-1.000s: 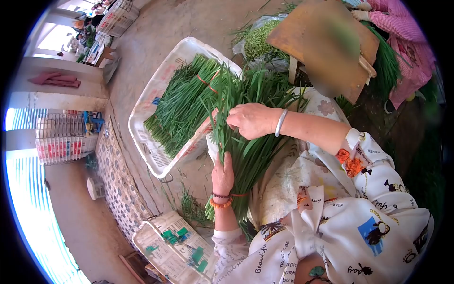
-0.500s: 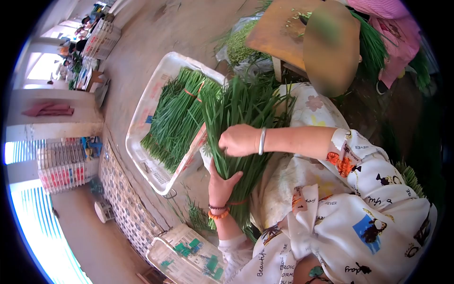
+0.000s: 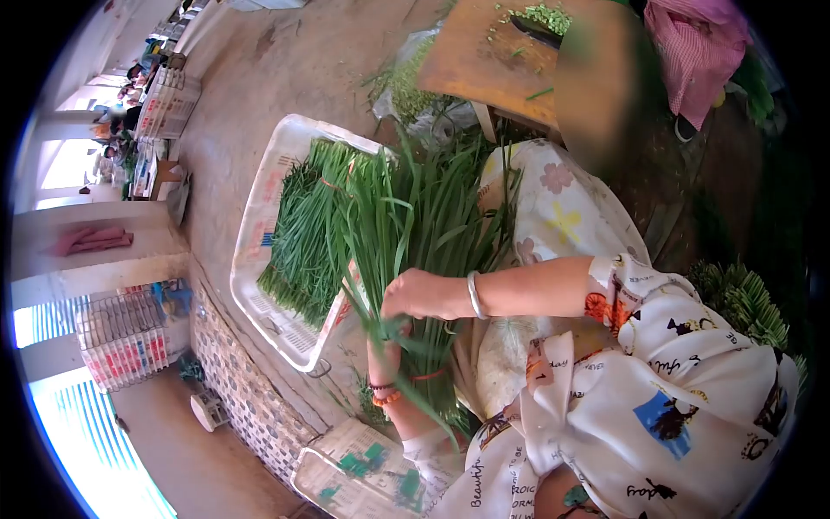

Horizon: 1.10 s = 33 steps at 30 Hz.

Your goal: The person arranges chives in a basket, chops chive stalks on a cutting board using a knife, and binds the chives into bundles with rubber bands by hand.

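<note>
A large bunch of garlic chives [image 3: 450,229] lies across my lap, with a red band [image 3: 428,375] round its lower part. My right hand [image 3: 422,296], with a silver bangle at the wrist, is closed on some chive leaves over the bunch. Below it, my left hand [image 3: 382,355], wearing beaded bracelets, holds the side of the bunch; leaves hide most of its fingers. Loose leaves hang blurred across that hand. Beyond, a white plastic crate [image 3: 251,251] holds banded chives [image 3: 316,221] laid flat.
A wooden table [image 3: 484,60] bears a knife [image 3: 536,32] and chopped green bits. Beside it sits a plastic bag of trimmings [image 3: 415,86]. Another crate [image 3: 363,471] is near my left arm. More greens [image 3: 743,303] lie behind me. Someone in pink [image 3: 696,60] is across the table.
My right hand has moved down and slightly left, near my left hand, drawing leaves with it. The left hand's fingers are now mostly covered. The view has shifted slightly.
</note>
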Each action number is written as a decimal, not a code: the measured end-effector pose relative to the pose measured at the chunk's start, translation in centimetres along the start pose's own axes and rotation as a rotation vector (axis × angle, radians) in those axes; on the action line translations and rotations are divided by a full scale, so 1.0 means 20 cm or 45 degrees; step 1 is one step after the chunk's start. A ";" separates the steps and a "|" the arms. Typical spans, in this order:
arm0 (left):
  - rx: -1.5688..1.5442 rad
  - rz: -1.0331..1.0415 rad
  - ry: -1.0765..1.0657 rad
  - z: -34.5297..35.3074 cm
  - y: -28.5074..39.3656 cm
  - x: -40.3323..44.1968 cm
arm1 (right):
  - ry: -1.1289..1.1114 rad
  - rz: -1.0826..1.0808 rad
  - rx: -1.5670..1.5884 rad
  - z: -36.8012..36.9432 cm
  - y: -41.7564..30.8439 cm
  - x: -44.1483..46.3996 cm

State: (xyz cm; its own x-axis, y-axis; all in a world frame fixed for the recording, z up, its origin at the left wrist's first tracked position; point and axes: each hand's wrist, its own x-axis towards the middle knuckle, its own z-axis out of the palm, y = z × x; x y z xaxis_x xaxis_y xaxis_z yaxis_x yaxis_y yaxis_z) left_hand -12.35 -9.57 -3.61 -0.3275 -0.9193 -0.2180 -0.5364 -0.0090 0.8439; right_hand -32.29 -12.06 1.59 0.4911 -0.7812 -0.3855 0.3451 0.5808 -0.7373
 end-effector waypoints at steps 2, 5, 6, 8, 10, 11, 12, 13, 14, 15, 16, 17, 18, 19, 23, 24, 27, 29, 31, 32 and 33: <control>-0.126 -0.164 0.096 0.03 0.11 0.01 | -0.054 0.035 0.240 -0.02 0.05 0.02; -0.173 -0.169 0.065 0.04 0.23 0.03 | 0.069 0.141 0.792 0.05 0.10 0.03; -0.191 -0.150 0.043 0.04 0.23 0.03 | 0.068 0.145 0.789 0.04 0.12 0.04; -0.201 -0.197 0.066 0.05 0.24 0.03 | -0.097 0.167 1.157 0.00 0.15 0.05; -0.226 -0.242 0.101 0.05 0.21 0.03 | -0.567 -0.257 1.228 -0.05 0.01 0.02; -0.387 -0.303 0.093 0.04 0.17 0.02 | -0.707 -0.335 1.167 -0.11 -0.07 0.02; -0.540 -0.368 0.078 0.02 0.15 0.01 | -0.846 -0.416 1.117 -0.14 -0.17 -0.01; -0.622 -0.378 0.058 0.01 0.16 0.00 | -0.893 -0.404 0.780 -0.19 -0.21 -0.07; -0.624 -0.372 0.069 0.00 0.15 0.00 | -0.933 -0.392 0.434 -0.25 -0.23 -0.15; -0.597 -0.346 0.082 -0.01 0.14 0.00 | -1.072 -0.216 -0.082 -0.29 -0.22 -0.21; -0.575 -0.324 0.094 0.00 0.13 0.00 | -1.177 -0.028 -0.603 -0.32 -0.20 -0.27; -0.586 -0.326 0.102 0.00 0.12 0.00 | -1.270 0.116 -1.023 -0.35 -0.16 -0.30; -0.714 -0.346 0.074 0.00 0.12 -0.01 | -1.342 0.262 -1.440 -0.36 -0.15 -0.33; -0.835 -0.366 0.041 0.00 0.11 -0.01 | -1.185 0.249 -1.360 -0.37 -0.14 -0.35; -0.721 -0.362 -0.004 -0.01 0.12 0.01 | -0.105 -0.452 -1.029 -0.35 -0.25 -0.31; -0.697 -0.374 0.010 -0.01 0.13 0.01 | 0.194 -0.626 -1.196 -0.34 -0.28 -0.28; -0.652 -0.377 0.014 0.00 0.16 0.02 | 0.638 -1.197 -1.621 -0.36 -0.18 -0.11; -0.633 -0.380 0.020 0.00 0.16 0.02 | 0.531 -1.188 -1.683 -0.37 -0.14 -0.05; -0.611 -0.369 0.030 0.00 0.14 0.01 | 0.415 -1.204 -1.782 -0.36 -0.11 0.01; -0.605 -0.369 0.027 0.00 0.13 0.01 | 0.420 -1.205 -1.778 -0.36 -0.09 0.03; -0.624 -0.364 0.037 0.00 0.13 0.00 | 0.396 -1.165 -1.601 -0.33 -0.10 0.03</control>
State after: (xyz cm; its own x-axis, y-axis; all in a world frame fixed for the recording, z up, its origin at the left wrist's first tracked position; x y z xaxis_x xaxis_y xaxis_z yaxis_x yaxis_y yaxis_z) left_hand -13.69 -9.69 -1.49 -0.1971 -0.8640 -0.4633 -0.1748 -0.4340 0.8838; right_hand -37.95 -15.14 -0.79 0.2674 -0.8520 0.4502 -0.5119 -0.5214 -0.6827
